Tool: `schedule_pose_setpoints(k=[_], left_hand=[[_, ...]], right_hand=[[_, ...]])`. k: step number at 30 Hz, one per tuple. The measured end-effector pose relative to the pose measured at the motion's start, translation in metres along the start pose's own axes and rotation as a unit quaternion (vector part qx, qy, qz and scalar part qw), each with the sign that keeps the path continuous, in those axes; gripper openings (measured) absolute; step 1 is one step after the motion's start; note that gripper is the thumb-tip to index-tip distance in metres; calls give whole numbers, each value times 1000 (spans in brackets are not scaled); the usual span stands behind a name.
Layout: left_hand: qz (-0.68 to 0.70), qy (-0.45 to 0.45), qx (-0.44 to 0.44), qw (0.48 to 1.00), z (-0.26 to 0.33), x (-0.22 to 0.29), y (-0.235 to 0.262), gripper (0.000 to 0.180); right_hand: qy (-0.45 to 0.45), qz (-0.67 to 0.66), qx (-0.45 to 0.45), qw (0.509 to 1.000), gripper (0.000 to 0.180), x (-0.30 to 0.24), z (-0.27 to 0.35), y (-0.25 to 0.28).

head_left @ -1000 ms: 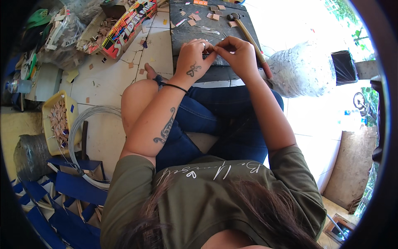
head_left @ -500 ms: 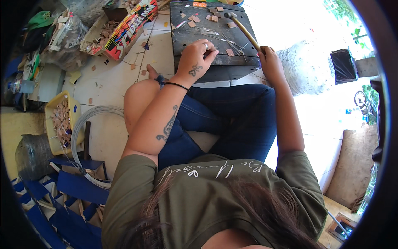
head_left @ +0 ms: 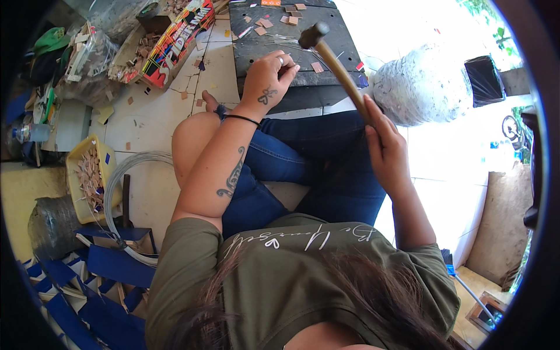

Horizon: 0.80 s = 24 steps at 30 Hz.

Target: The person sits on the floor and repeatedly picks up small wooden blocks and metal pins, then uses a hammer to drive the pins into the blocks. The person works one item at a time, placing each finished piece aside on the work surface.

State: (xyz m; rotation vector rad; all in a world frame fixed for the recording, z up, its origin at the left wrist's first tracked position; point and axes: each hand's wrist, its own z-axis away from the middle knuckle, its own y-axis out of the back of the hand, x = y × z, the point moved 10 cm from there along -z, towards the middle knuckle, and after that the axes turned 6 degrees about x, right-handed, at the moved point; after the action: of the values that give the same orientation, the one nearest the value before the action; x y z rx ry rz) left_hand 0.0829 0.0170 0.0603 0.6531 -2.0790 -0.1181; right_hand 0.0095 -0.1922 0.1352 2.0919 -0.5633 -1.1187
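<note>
Head view shows the right hand (head_left: pixel 385 149) clamped around a wooden-handled hammer (head_left: pixel 338 70), its head raised over the dark work board (head_left: pixel 291 41). The left hand (head_left: pixel 269 79) pinches thin wire (head_left: pixel 291 39) against that board, fingers together. Farther left, a yellow basket (head_left: pixel 76 181) holds small brown pieces; a printed carton (head_left: pixel 169 41) holds similar scraps.

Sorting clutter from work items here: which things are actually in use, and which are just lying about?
In use: hammer in right hand; left hand pinching thin wire on the dark work board.

Lying about: yellow basket, wire coil, white sack, colourful box.
</note>
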Motion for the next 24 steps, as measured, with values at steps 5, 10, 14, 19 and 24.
schedule_pose_setpoints(k=[5, 10, 14, 19, 24], left_hand=[[-17, -14, 4, 1000, 0, 1, 0, 12], [-7, 8, -14, 1000, 1, -4, -3, 13], [-3, 10, -8, 1000, 1, -4, -2, 12], [-11, -9, 3, 1000, 0, -2, 0, 13], [-12, 2, 1, 1000, 2, -2, 0, 13]], right_hand=[[5, 15, 6, 1000, 50, -6, 2, 6], [-27, 31, -35, 999, 50, 1, 1, 1], [29, 15, 34, 999, 50, -9, -2, 13], [12, 15, 13, 1000, 49, -2, 0, 5], [-39, 48, -64, 996, 49, 11, 3, -10]])
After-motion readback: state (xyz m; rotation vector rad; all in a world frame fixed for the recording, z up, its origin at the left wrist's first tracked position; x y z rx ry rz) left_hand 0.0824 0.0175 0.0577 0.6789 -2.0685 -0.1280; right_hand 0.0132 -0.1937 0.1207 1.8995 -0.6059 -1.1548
